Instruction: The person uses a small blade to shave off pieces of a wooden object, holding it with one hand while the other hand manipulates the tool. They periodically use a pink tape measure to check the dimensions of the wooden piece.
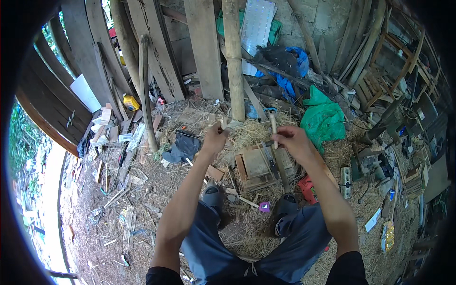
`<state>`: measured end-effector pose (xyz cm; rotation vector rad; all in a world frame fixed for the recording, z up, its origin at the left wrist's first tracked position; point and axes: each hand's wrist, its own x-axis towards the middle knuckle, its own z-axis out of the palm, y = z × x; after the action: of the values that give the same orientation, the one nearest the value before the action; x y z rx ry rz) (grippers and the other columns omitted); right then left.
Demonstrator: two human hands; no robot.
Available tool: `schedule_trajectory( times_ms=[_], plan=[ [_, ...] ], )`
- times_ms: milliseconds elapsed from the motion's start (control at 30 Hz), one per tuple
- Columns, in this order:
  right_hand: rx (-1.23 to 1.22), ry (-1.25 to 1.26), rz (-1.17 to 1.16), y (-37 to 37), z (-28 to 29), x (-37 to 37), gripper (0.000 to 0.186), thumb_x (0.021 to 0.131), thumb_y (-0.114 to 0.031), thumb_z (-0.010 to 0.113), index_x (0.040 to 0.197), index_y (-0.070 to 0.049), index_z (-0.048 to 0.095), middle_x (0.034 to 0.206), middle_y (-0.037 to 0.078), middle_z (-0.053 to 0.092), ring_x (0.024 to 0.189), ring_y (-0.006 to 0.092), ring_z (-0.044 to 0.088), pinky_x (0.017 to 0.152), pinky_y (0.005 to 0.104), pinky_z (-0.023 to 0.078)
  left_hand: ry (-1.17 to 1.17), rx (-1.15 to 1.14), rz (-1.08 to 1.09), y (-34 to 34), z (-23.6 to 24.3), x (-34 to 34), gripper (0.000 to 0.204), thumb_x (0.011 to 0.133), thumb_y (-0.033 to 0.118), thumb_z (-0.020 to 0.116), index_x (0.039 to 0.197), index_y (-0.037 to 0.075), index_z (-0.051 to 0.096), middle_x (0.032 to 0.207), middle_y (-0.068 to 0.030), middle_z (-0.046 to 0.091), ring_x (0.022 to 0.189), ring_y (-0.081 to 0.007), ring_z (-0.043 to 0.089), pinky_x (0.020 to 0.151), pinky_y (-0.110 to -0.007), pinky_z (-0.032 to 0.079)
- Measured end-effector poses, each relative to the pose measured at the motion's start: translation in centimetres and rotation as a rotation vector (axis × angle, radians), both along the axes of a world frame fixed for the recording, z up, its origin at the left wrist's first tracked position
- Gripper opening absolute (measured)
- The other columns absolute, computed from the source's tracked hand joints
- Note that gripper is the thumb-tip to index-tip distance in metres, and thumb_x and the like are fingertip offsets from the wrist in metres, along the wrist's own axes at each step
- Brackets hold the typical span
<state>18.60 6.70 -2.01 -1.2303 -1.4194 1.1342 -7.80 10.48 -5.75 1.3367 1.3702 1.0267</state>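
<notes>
My right hand [290, 140] is closed around a pale wooden stick [274, 124] that points up and away from me. My left hand [214, 137] pinches a small pale piece of wood [223, 123] between its fingers. Both hands are raised in front of me, about a hand's width apart. Below them on the straw-covered ground lies a flat wooden block [256, 166] with a dark-handled knife [271, 161] resting on it. My knees in blue trousers [209, 237] frame the lower view.
A wooden post [233, 57] stands just beyond the hands, with planks leaning on the wall. A green cloth [323, 118], a red tool [308, 187], a power strip [346, 181], a yellow bottle [130, 102] and wood scraps lie around.
</notes>
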Motion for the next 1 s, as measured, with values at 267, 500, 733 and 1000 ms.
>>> schedule_trajectory(
  times_ms=[267,500,733,1000],
  plan=[
    [0.222,-0.108,-0.139,-1.3,1.2,-5.6,0.02,0.074,-0.013,0.075,0.086,0.001,0.068,0.07,0.008,0.066,0.062,0.0117,0.062,0.056,0.0257,0.048,-0.446,-0.033,-0.277,-3.6,4.2,4.2,0.034,0.085,0.017,0.067,0.116,0.003,0.06,0.099,-0.0043,0.064,0.09,-0.0115,0.058,0.08,-0.027,0.047],
    [0.419,-0.136,-0.156,-2.3,1.4,-7.0,0.017,0.071,-0.007,0.076,0.083,0.001,0.067,0.071,0.011,0.065,0.063,0.0157,0.064,0.055,0.0262,0.048,-0.691,-0.138,-0.204,-3.6,3.8,4.1,0.029,0.088,0.02,0.064,0.111,0.002,0.062,0.098,-0.004,0.064,0.088,-0.0111,0.06,0.083,-0.029,0.05],
    [0.482,-0.275,-0.149,-2.3,1.9,-6.9,0.017,0.072,-0.007,0.075,0.085,0.001,0.067,0.077,0.013,0.065,0.065,0.0175,0.065,0.057,0.0271,0.05,-0.668,-0.102,-0.205,-3.7,3.5,4.6,0.026,0.09,0.021,0.061,0.108,0.002,0.061,0.095,-0.0036,0.062,0.087,-0.0113,0.06,0.079,-0.03,0.051],
    [0.312,-0.239,-0.106,-1.1,-1.0,-6.8,0.018,0.082,-0.014,0.064,0.092,0.001,0.067,0.076,0.015,0.067,0.067,0.0189,0.065,0.06,0.0325,0.049,-0.422,-0.021,-0.115,-2.1,0.9,3.3,0.016,0.086,0.017,0.058,0.089,0.002,0.064,0.075,-0.0006,0.06,0.065,-0.0085,0.054,0.061,-0.024,0.043]
  ],
)
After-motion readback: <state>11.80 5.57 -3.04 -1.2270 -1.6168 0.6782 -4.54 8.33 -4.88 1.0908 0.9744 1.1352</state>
